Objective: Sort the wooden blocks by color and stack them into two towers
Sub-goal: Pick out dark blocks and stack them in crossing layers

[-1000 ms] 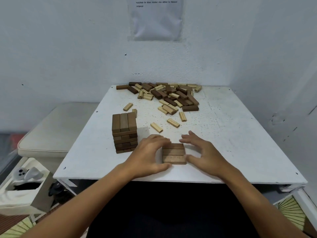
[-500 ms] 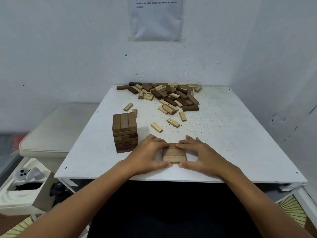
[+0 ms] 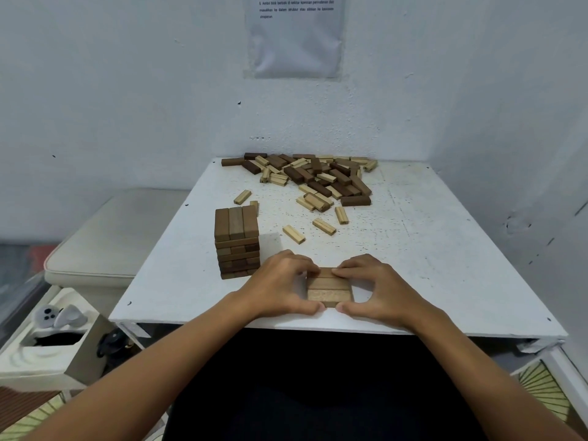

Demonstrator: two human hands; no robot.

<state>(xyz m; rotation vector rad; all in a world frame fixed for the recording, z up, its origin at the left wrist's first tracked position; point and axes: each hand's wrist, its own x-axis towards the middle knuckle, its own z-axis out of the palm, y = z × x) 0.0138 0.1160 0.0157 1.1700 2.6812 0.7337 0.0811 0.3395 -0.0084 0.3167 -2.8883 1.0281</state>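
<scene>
Where two hands pinch, three blocks.

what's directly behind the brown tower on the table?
Behind the brown tower, one light block pokes out at its far right corner; another light block lies farther back. The tower hides the tabletop immediately behind.

Only text: white printed paper sheet in a clear plastic sleeve taped to the white wall above the table. Three lines of small black print at its top edge, cut off by the frame. Too small and blurred to read reliably; one line starts with what looks like "5." The rest of the sheet is blank. No legible marks on the wooden blocks or table.
</scene>
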